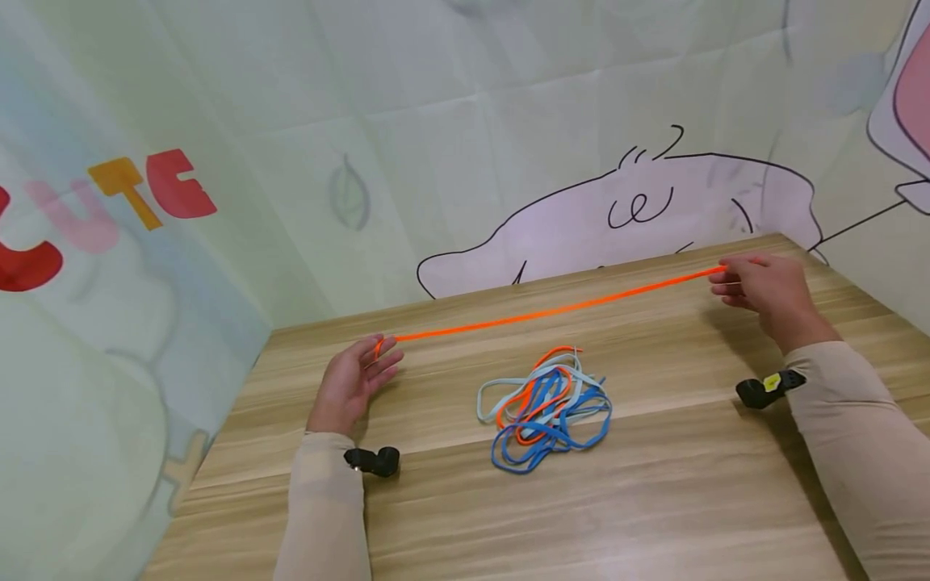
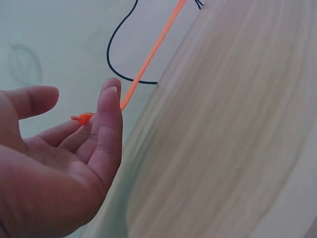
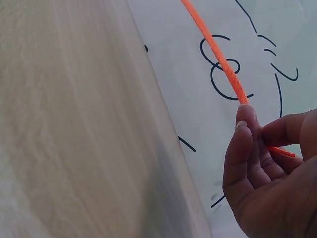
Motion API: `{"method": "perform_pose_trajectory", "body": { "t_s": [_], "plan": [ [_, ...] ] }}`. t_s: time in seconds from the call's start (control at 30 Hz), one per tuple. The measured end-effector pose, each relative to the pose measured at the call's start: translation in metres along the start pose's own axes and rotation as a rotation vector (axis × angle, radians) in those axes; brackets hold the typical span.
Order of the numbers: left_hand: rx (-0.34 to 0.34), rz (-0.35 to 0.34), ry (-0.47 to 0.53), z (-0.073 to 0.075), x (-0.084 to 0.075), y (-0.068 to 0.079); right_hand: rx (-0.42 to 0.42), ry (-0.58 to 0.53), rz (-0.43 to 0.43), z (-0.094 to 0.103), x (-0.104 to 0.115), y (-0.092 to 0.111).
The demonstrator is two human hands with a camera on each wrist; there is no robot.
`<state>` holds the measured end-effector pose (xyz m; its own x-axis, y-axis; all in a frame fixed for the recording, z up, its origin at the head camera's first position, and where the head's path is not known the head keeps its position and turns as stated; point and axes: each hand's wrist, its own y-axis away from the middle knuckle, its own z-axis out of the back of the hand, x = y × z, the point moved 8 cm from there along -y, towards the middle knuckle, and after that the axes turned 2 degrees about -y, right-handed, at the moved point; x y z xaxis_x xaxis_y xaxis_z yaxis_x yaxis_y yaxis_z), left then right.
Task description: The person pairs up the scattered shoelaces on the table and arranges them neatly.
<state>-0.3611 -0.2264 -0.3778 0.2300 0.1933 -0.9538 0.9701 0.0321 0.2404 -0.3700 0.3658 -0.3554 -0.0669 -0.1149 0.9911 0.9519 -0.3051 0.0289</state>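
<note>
An orange shoelace (image 1: 552,312) stretches taut between both hands above the table. At its left end, my left hand (image 1: 352,379) holds it between the fingers, and a short orange tip (image 2: 83,118) sticks out on the palm side. The left thumb stands apart from the lace in the left wrist view. My right hand (image 1: 773,294) pinches the other end between thumb and fingers, and a short tail (image 3: 282,151) comes out behind the grip. Between the hands, nearer the body, lies a tangled pile of laces (image 1: 552,420) in blue, pale blue and orange.
The wood-grain table (image 1: 465,508) carries the pile near its middle. A printed fabric backdrop (image 1: 450,161) rises along the table's back and left sides. Each wrist wears a small black camera, such as the one on the left sleeve (image 1: 374,461).
</note>
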Motion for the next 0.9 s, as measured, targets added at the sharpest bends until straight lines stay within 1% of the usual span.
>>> {"method": "perform_pose_trajectory", "body": {
  "t_s": [0.1, 0.23, 0.5, 0.67, 0.77, 0.9],
  "plan": [
    [-0.005, 0.006, 0.0, 0.001, 0.0012, -0.0001, 0.033, 0.011, -0.004, -0.0027, -0.0003, -0.0012],
    [-0.006, 0.007, -0.008, 0.0012, 0.0019, 0.0016, 0.071, 0.053, -0.012, -0.0069, -0.0034, -0.0016],
    [0.004, 0.001, -0.028, 0.0016, 0.0029, 0.003, 0.095, 0.099, 0.004, -0.009, -0.0054, 0.0006],
    [0.016, -0.001, -0.037, 0.0034, 0.0026, 0.0029, 0.081, 0.098, 0.006, -0.0089, -0.0057, 0.0011],
    [0.006, 0.0, -0.026, 0.0056, 0.0021, 0.0033, 0.071, 0.106, 0.004, -0.0084, -0.005, 0.0017],
    [-0.009, 0.003, -0.021, 0.0069, 0.0015, 0.0038, 0.067, 0.15, -0.001, -0.0079, -0.0054, 0.0026]
  ]
}}
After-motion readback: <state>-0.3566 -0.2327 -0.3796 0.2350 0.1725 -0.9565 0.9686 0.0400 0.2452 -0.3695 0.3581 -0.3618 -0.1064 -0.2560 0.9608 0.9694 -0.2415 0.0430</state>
